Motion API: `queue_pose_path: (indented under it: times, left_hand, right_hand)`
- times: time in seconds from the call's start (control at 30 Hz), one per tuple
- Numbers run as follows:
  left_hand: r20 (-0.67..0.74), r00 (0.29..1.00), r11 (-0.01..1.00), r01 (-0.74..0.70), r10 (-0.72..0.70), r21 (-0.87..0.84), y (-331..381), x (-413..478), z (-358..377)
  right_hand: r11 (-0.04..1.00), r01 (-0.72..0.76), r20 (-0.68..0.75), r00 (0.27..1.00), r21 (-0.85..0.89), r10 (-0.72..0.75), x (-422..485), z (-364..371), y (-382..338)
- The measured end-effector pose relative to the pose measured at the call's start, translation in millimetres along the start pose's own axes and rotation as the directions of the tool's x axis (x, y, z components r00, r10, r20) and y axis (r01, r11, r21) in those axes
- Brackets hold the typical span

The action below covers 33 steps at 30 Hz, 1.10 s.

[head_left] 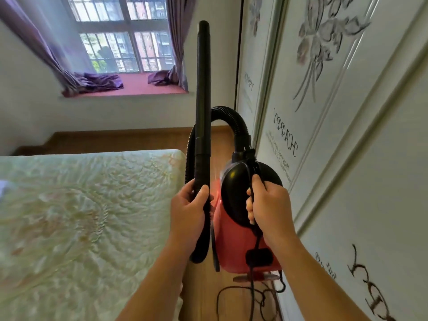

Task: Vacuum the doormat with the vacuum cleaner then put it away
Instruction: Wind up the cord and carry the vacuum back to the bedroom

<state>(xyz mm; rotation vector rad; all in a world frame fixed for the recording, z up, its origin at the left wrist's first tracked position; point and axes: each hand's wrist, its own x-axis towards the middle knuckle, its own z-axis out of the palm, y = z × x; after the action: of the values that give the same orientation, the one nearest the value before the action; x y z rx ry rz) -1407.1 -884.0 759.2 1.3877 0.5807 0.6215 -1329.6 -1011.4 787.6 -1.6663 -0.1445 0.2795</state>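
Wardrobe doors [347,135] fill your right side, white panels with raised flower patterns and the word HAPPY lettered on them. To your left lies a mattress [81,216] with a pale quilted cover, its corner reaching toward the middle of your view. Ahead, a barred window [122,33] sits above a red sill, with purple curtains [46,47] hanging at both sides and bunched on the sill. A strip of wooden floor [222,140] runs between the mattress and the wardrobe. You hold the vacuum cleaner [234,246] up in front of you above that strip, its red body close beside the wardrobe, with a rounded black part facing you. Its black tube [202,89] stands nearly upright and reaches up across the window. A ribbed black hose [231,117] arches from the body over toward the tube. Your left hand [187,212] is wrapped round the lower part of the tube, thumb across the front. Your right hand [271,205] is closed round a black handle on the body's black part. A thin black cord [231,295] hangs from the body and loops on the floor below.
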Motion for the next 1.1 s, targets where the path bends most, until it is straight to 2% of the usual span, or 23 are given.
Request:
queue_pose_path:
  times: [0.23,0.37,0.53,0.8,1.1]
  left_hand:
    - [-0.054,0.999,1.0,0.0,0.0,-0.004,-5,71,10]
    - [-0.032,0.999,1.0,0.012,-0.013,-0.017,-15,130,13]
    - [-0.035,0.999,0.999,0.011,-0.012,-0.031,-19,223,2]
    - [0.037,0.999,0.999,0.029,-0.028,-0.04,-11,350,-5]
    - [0.053,0.997,0.997,0.052,-0.049,-0.052,-18,461,10]
  right_hand:
    - [1.0,-0.02,0.044,0.999,0.0,0.02,79,25,-6]
    - [1.0,-0.012,0.051,0.999,-0.016,0.013,130,55,-7]
    - [1.0,-0.004,0.012,1.0,-0.028,0.004,203,105,-14]
    - [1.0,-0.015,-0.083,0.996,-0.024,0.013,302,166,-35]
    - [0.999,-0.032,-0.081,0.996,0.018,0.034,411,206,-43]
